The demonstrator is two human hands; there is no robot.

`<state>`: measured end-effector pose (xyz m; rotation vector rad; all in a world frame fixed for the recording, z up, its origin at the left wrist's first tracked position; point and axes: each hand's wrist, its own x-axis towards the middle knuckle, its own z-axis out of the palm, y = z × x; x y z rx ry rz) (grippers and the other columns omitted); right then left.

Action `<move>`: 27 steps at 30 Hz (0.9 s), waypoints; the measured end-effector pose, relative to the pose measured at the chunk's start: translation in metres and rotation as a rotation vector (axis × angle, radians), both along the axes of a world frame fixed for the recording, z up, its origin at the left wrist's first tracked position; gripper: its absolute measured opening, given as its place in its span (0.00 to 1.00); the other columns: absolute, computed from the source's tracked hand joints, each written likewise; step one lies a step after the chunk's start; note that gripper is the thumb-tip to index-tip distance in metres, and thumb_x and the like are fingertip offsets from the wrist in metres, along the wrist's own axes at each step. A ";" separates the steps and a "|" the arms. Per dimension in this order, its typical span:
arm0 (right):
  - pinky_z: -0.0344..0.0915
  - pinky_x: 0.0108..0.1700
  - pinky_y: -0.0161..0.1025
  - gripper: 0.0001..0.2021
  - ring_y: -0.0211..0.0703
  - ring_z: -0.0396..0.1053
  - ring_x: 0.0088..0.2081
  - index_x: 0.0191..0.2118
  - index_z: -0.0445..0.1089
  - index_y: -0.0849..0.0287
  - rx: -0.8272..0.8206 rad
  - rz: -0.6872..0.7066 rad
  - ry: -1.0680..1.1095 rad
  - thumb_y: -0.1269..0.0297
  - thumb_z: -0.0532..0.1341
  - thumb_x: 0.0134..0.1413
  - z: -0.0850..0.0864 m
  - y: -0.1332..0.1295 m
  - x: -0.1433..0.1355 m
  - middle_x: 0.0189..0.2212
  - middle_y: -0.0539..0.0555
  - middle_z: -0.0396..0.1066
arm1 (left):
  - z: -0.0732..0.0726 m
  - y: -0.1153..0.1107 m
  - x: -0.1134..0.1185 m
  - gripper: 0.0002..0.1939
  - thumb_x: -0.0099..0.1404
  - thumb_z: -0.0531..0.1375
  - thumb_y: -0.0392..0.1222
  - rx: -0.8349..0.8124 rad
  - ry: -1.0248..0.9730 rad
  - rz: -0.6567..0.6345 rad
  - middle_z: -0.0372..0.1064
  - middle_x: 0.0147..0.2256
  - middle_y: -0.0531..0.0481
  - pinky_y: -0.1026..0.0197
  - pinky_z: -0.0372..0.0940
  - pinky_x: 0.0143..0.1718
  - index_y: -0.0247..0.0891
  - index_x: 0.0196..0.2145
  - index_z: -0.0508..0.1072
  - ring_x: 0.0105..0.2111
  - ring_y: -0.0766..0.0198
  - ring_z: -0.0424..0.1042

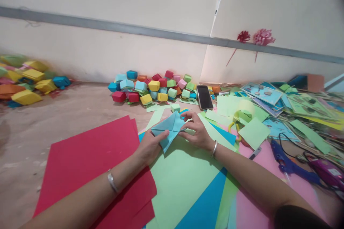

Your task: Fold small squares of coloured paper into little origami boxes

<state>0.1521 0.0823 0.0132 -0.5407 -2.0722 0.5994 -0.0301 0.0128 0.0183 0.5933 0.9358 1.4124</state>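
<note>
A light blue folded paper (pixel 172 126), creased into triangular flaps, is held between both hands above the sheets. My left hand (pixel 152 146) grips its lower left side, the thumb pressed on the front and the other fingers behind. At the right edge, my right hand (pixel 196 131) pinches the paper between thumb and fingers, with the index finger curled above. Beneath the hands lie pale green sheets (pixel 185 179), with a blue sheet (pixel 204 204) showing among them. Red sheets (pixel 94 164) spread under my left forearm.
Small folded paper boxes (pixel 154 86) in many colours are heaped against the wall, with another heap (pixel 29 75) at far left. A phone (pixel 204 97) lies behind my right hand. Right of it are yellow-handled scissors (pixel 231 126), a cutter (pixel 254 153), a blue glue gun (pixel 290 166) and paper scraps.
</note>
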 end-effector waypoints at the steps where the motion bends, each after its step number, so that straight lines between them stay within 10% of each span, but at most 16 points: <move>1: 0.72 0.48 0.45 0.07 0.45 0.67 0.48 0.32 0.76 0.59 -0.015 -0.009 0.010 0.61 0.67 0.56 -0.001 0.000 0.000 0.51 0.62 0.66 | 0.000 -0.001 0.000 0.25 0.44 0.76 0.39 0.008 0.020 -0.016 0.81 0.39 0.41 0.53 0.75 0.44 0.34 0.41 0.80 0.41 0.49 0.80; 12: 0.71 0.42 0.40 0.13 0.43 0.72 0.40 0.27 0.74 0.60 -0.326 -0.057 0.091 0.55 0.65 0.53 -0.007 0.000 -0.006 0.37 0.56 0.76 | -0.002 0.006 -0.007 0.18 0.45 0.74 0.34 -0.045 0.095 -0.069 0.81 0.37 0.42 0.55 0.77 0.37 0.33 0.37 0.82 0.37 0.51 0.80; 21: 0.56 0.29 0.34 0.19 0.35 0.55 0.26 0.21 0.60 0.58 -0.286 -0.266 0.050 0.50 0.63 0.50 -0.013 0.006 -0.007 0.21 0.46 0.58 | 0.003 0.003 -0.007 0.16 0.60 0.65 0.44 0.061 0.019 -0.095 0.80 0.42 0.37 0.50 0.78 0.37 0.33 0.43 0.77 0.39 0.47 0.81; 27: 0.53 0.29 0.35 0.19 0.35 0.54 0.26 0.20 0.55 0.56 -0.200 -0.279 0.005 0.52 0.62 0.50 -0.011 0.005 -0.008 0.20 0.44 0.54 | -0.002 -0.004 0.001 0.27 0.46 0.76 0.38 0.094 0.247 -0.059 0.80 0.39 0.40 0.53 0.79 0.29 0.34 0.43 0.74 0.35 0.47 0.81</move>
